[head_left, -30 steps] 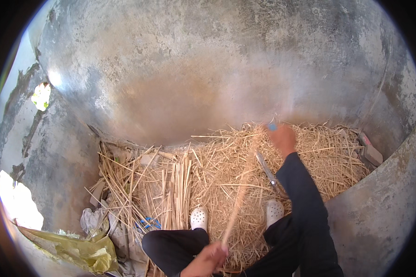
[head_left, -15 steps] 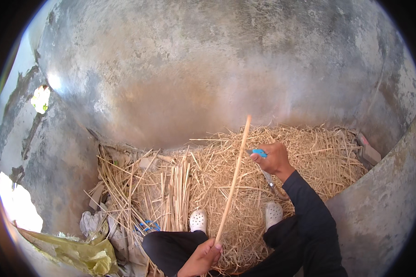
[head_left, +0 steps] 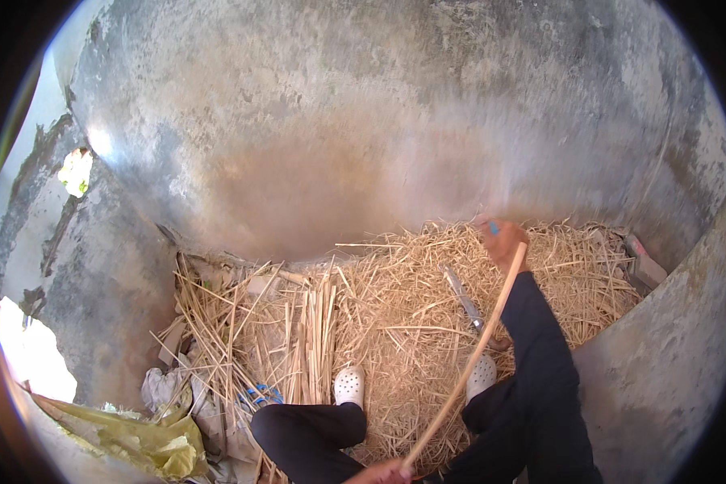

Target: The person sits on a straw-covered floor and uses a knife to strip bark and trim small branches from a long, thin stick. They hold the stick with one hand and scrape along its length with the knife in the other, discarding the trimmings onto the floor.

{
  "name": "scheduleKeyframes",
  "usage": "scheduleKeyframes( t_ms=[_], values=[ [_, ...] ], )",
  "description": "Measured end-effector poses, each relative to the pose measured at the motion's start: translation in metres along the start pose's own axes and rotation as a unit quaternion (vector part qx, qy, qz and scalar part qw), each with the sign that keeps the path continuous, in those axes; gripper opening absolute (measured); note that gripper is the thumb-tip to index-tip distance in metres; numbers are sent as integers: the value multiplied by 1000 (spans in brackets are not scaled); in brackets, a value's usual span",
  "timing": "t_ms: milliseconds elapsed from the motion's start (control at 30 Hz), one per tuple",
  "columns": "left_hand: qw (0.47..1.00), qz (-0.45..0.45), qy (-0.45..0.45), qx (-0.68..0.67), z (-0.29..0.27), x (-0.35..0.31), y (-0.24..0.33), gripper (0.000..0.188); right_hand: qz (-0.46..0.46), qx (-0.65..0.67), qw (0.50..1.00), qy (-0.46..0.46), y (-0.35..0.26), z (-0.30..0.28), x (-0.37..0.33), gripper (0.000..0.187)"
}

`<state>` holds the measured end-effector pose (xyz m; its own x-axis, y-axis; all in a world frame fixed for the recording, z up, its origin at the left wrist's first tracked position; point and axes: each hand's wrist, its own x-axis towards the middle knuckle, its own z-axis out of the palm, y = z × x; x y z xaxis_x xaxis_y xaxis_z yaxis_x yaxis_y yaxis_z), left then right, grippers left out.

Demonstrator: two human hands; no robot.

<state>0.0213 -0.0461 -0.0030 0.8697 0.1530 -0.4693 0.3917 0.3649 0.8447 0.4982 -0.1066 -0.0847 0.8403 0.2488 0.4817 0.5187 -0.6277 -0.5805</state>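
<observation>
At the bottom edge my left hand (head_left: 385, 473), partly cut off, is closed on the lower end of a long pale bamboo strip (head_left: 477, 347). The strip slants up and right, its far end in front of my right wrist. My right hand (head_left: 506, 244) is raised beyond that end, near the wall, and blurred by motion. It is closed around a small blue-handled knife (head_left: 494, 228), of which only a bit of blue shows; its blade cannot be made out. A larger blade with a brown curved handle (head_left: 462, 297) lies on the shavings between my feet and the wall.
Straw-like shavings (head_left: 411, 355) cover the floor around my white clogs (head_left: 349, 385). Split strips (head_left: 310, 331) lie in a bundle to the left, beside a yellowish sack (head_left: 153, 444) and grey cloth. A concrete wall (head_left: 363, 145) rises ahead; a brick-like block (head_left: 644, 264) sits at the right corner.
My right hand with the knife has moved up and right. The strip's far end has swung right and lower, and my left hand has dropped toward the bottom edge.
</observation>
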Motion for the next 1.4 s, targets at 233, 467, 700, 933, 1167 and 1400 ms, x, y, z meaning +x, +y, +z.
scheduleKeyframes(
  t_ms=[233, 467, 700, 933, 1167, 1400],
  values=[
    [998, 12, 53, -15, -14, 14, 6, 27, -23, 160, 986, -43, -17, 3, -26, 75],
    [999, 24, 31, 27, -27, 43, 10, 25, 10, 533, 790, -302, -126, -13, -81, 41],
    [997, 14, 49, 48, -23, 53, 13, 20, 159, 630, 677, -346, -137, -24, -85, 20],
    [985, 86, 66, 135, -43, 63, -17, 14, 167, 623, 712, -278, -133, -30, -69, 20],
    [983, 91, 95, 131, -53, 68, -23, 10, 155, 645, 710, -236, -122, -28, -64, 18],
    [931, 166, 68, 318, -62, 70, 1, 24, 188, 656, 692, -236, -122, -24, -64, 20]
  ],
)
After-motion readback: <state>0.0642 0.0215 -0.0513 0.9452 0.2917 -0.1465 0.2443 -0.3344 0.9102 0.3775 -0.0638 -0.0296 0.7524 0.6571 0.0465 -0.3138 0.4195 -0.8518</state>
